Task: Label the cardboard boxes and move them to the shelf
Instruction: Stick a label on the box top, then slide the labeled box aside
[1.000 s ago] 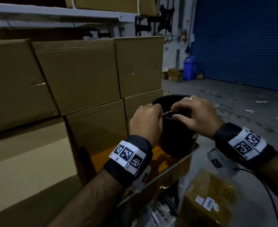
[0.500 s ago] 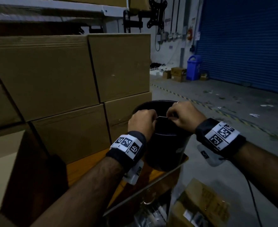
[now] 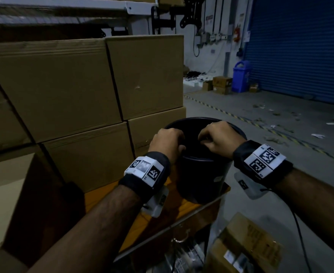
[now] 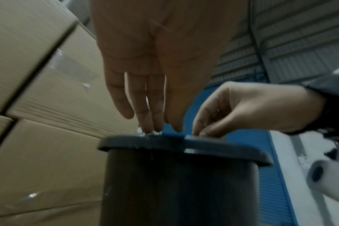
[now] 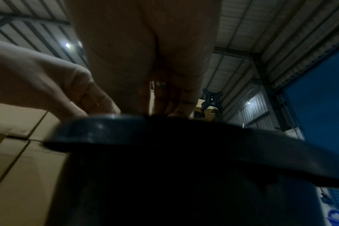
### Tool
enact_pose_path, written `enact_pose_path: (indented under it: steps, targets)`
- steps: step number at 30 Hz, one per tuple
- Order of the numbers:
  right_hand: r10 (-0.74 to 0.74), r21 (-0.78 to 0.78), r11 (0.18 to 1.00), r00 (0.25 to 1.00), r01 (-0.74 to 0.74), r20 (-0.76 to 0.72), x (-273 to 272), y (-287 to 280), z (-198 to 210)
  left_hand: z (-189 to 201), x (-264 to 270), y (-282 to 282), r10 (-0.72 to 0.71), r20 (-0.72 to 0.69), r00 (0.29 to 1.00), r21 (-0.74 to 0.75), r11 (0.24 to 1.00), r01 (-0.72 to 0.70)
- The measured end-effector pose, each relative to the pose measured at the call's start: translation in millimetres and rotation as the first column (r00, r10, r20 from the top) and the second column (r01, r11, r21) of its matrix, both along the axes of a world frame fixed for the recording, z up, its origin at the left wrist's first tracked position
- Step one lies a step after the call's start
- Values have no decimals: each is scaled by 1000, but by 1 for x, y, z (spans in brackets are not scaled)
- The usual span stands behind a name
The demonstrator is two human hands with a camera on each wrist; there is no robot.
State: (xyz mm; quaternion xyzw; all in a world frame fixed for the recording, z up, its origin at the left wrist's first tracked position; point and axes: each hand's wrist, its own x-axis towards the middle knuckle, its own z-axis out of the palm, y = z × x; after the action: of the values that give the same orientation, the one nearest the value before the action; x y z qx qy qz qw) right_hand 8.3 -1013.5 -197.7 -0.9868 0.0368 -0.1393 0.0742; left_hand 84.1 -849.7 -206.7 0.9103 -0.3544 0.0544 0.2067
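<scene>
Plain brown cardboard boxes (image 3: 63, 85) are stacked two high on the left, behind a black bucket (image 3: 201, 174). Both hands hover over the bucket's mouth with fingers pointing down. My left hand (image 3: 179, 142) is at the near left rim. My right hand (image 3: 203, 137) is just beside it, fingers curled in a pinch. In the left wrist view my left hand (image 4: 161, 128) and right hand (image 4: 201, 131) both pinch a thin label strip (image 4: 145, 133) at the rim; only a glint of it shows. The right wrist view shows the bucket (image 5: 164, 168) from below.
The bucket stands on an orange table top (image 3: 107, 196). A labelled carton (image 3: 247, 243) lies on the floor at lower right. A white shelf (image 3: 63, 8) runs overhead. Farther off are a blue bin (image 3: 241, 75), small boxes (image 3: 221, 83) and a blue shutter (image 3: 300, 46).
Both hands sank from above the bucket to its rim and drew closer together. The thin strip stretched between them earlier no longer shows in the head view.
</scene>
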Motion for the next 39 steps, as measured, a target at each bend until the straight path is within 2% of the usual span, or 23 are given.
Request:
enact_pose_path:
  steps: [4,9,13,20,23,26,29,32,35,39]
  targets:
    - [49,45,998,995,-53,85,-2,15,9,10,-5,30,19,7,1000,-19,1000,-19]
    - [144,76,984,970,-161,197,3,58,28,34,-19,84,131,1,991,-84,988,-130]
    - [247,114,953,936,-281,250,13,110,39,57,-39,141,196,28,980,-68,979,-194]
    - [456,146,858,861,-493,226,26,231,58,86,-74,265,286,21,958,38,957,-286]
    - [545,148,814,827,-562,142,31,292,61,88,-81,329,322,22,947,109,940,-322]
    - [598,82,800,802,-594,-23,38,349,61,84,-80,394,356,25,934,201,913,-354]
    - [588,4,796,773,-605,-238,44,400,62,73,-72,453,424,26,905,345,846,-406]
    - [517,-149,759,725,-634,-454,51,440,55,55,-61,496,530,-68,845,460,768,-445]
    - [447,-199,723,668,-661,-594,66,464,43,40,-55,517,526,-177,832,470,788,-398]
    - [456,-208,676,623,-707,-636,81,478,29,25,-50,525,478,-272,835,420,840,-344]
